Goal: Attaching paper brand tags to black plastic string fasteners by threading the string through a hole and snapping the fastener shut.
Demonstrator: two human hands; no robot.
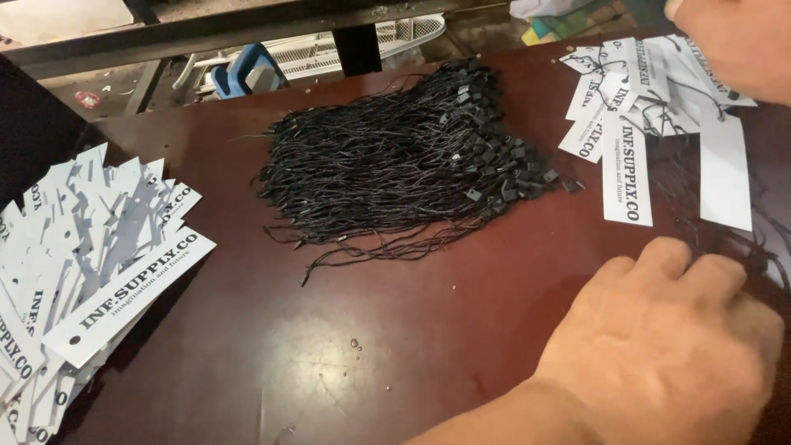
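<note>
Left hand (659, 346) lies knuckles-up on loose black strings (762, 251) at the worktop's (371, 330) near right. Right hand (733, 41) rests on white hang tags (626, 165) far right (neither grip shows). Snagged strings could drag tags off the edge.

Lighting: dim, warm. Soft overhead glare on the glossy dark red-brown tabletop (346, 354), nearest the camera. White paper hang tags (91, 272) left of it bright, slightly soft. Near hand (667, 338) mildly blurred.
</note>
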